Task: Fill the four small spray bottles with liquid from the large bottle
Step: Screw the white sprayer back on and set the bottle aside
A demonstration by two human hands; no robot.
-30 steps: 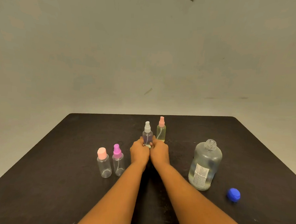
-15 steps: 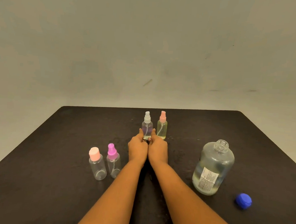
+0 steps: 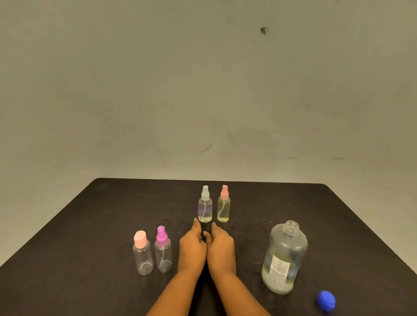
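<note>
The left hand (image 3: 192, 248) and right hand (image 3: 221, 250) are lying side by side on the dark table (image 3: 76, 223), loose, holding nothing. The white-capped spray bottle (image 3: 205, 207) is standing just beyond their fingertips, the large bottle (image 3: 285, 257) to their right. A grey wall (image 3: 207, 84) is standing behind.

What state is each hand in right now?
Left hand: open, holding nothing.
Right hand: open, holding nothing.
</note>
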